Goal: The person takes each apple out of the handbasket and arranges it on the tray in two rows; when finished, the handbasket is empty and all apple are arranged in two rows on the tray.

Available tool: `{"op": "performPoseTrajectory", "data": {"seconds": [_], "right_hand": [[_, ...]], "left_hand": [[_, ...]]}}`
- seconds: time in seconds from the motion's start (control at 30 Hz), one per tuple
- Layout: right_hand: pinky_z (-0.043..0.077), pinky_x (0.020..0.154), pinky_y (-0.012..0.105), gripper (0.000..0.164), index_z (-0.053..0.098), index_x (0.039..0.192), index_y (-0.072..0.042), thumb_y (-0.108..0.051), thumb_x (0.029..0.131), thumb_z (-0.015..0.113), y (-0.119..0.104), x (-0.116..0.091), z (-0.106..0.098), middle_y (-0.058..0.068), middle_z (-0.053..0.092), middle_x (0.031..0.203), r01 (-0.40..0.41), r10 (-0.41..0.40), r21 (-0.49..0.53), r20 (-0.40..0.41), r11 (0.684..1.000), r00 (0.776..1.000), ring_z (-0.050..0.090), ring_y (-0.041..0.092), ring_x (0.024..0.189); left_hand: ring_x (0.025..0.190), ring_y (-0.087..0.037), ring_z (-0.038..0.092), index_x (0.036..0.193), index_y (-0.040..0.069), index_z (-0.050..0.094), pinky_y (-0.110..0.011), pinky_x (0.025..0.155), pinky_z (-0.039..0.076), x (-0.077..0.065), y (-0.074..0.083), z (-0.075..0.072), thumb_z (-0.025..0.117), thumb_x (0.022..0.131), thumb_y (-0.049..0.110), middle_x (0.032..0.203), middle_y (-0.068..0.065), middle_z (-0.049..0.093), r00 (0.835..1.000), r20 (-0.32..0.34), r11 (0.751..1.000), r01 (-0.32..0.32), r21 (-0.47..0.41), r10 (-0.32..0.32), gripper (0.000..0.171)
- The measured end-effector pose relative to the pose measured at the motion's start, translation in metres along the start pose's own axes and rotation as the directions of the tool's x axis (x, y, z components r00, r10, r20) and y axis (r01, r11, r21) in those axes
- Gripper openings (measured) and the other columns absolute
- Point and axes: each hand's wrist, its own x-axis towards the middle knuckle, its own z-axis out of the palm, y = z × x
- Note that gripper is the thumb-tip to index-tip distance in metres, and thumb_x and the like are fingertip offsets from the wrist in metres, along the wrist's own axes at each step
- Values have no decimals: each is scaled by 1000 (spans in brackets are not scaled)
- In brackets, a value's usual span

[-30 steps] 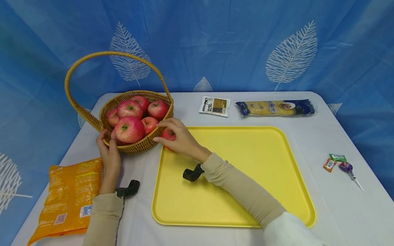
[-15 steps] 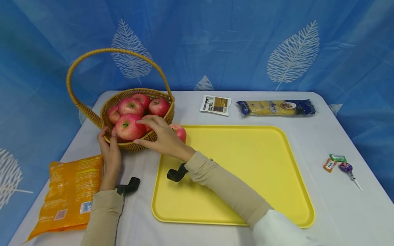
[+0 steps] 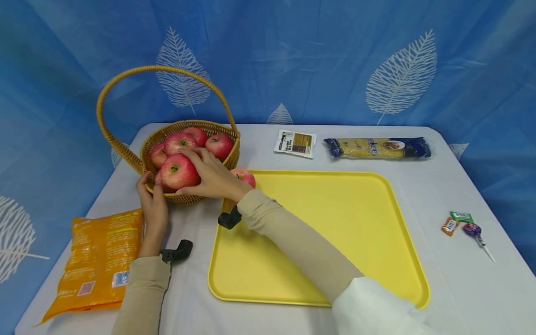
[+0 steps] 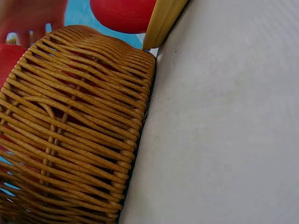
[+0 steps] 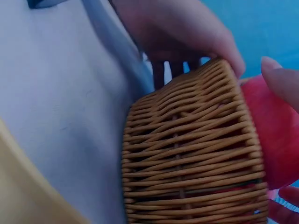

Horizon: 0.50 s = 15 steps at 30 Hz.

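Note:
A wicker basket [image 3: 184, 199] with a tall arched handle holds several red apples at the back left. My left hand [image 3: 155, 211] grips its near-left rim, thumb over the edge and fingers along the outside, which the right wrist view also shows. My right hand [image 3: 215, 177] reaches over the basket's right side, fingers and thumb round the large front apple [image 3: 180, 171]. That apple [image 5: 273, 126] shows between thumb and fingers in the right wrist view. Another apple [image 3: 244, 176] lies at the far-left corner of the yellow tray [image 3: 335, 304], partly behind my right hand.
An orange bag [image 3: 100, 260] lies left of my left forearm. At the back are a small white-and-brown packet [image 3: 295, 144] and a long noodle pack [image 3: 378, 148]. Two wrapped candies [image 3: 450, 226] and a lollipop [image 3: 472, 229] lie on the right.
My right hand has left the apple on the tray and moved left into the basket, closing round the front apple. The tray apple now sits slightly farther right. My left hand stays on the rim.

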Motion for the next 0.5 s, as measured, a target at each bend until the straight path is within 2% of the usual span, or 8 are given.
{"op": "performPoseTrajectory", "data": {"seconds": [0.27,0.5], "right_hand": [[32,105,39,105,6,146,-24,-63,67,64,-5,5,6,6,29,142,-41,41,39,0,998,999,33,16,128],[26,109,39,91,15,145,-23,-53,74,65,-4,1,6,-4,24,149,6,1,124,-56,992,998,28,10,133]], "left_hand": [[136,-10,17,135,12,28,-32,113,14,-2,2,-4,37,96,34,145,-4,24,1000,-10,1000,-4,6,4,46],[136,-13,18,136,11,27,-33,113,15,2,-1,-1,37,96,29,145,-6,24,1000,3,1000,7,-7,-7,44]]}}
